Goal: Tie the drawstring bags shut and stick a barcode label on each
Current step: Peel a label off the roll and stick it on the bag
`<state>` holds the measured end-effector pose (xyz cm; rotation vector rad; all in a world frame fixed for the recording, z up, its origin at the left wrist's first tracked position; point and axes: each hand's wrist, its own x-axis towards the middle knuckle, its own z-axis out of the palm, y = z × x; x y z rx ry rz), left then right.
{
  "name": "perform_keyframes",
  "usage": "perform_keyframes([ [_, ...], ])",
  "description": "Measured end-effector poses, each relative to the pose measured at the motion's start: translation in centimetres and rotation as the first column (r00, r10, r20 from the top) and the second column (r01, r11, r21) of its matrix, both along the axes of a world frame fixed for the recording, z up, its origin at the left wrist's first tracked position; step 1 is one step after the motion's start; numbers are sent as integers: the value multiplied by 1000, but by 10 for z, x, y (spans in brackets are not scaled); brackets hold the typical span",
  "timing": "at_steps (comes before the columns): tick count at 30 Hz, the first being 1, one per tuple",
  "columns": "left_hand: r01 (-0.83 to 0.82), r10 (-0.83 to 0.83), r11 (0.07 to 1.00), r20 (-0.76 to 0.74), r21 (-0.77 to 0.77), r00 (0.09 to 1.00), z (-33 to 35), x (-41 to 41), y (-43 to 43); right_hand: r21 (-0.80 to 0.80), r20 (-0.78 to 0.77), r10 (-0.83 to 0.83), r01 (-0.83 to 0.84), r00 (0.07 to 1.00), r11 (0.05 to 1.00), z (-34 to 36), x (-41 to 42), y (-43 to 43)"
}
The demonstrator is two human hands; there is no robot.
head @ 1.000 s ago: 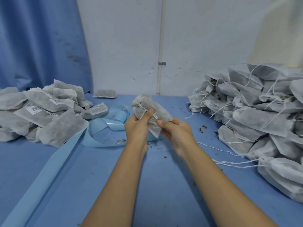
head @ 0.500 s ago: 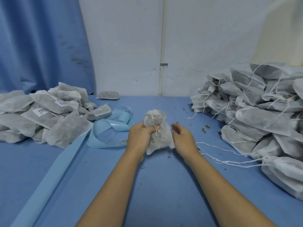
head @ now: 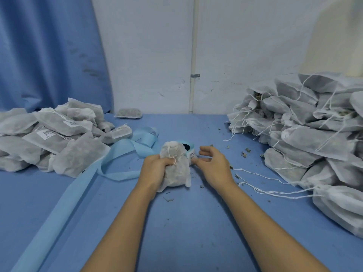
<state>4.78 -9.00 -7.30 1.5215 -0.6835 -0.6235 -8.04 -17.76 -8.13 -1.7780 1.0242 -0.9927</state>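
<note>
The left hand (head: 157,169) gripped the cinched drawstring bag (head: 177,173) round its middle, standing it upright on the blue desk (head: 186,222). The right hand (head: 214,167) hung loosely open just beside it, its thumb touching the label roll (head: 190,151) behind the bag.

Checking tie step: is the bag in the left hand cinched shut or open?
Shut: bag neck bunched tight above the left hand, string hanging from it. Knot: cannot tell.
</note>
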Motion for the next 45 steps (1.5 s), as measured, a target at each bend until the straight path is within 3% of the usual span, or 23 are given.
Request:
perform_keyframes([
  [5,33,-32,999,25,-36,999,-3,6,0,-48,-47,30,-32,998,998,0,9,4],
  [9,36,-37,997,-16,-63,999,-5,8,-1,-131,-82,-91,80,992,988,-3,19,7],
  [21,44,-45,997,-27,-57,999,-7,9,-3,-21,67,-123,125,990,992,-4,11,7],
  [24,52,-54,997,-31,-50,998,-7,8,-2,121,187,-77,54,979,991,2,8,10],
  [28,40,-44,996,-55,-76,998,-4,6,-1,312,434,-71,-75,898,947,16,2,10],
  [33,94,-104,976,-38,-198,994,7,0,-1,374,659,12,-342,752,862,28,-4,11],
  [37,44,-43,967,10,-249,999,13,-3,-1,314,695,132,-463,707,829,32,-7,11],
  [45,67,-97,954,-89,-291,991,20,-7,3,235,588,284,-496,757,836,31,-1,17],
])
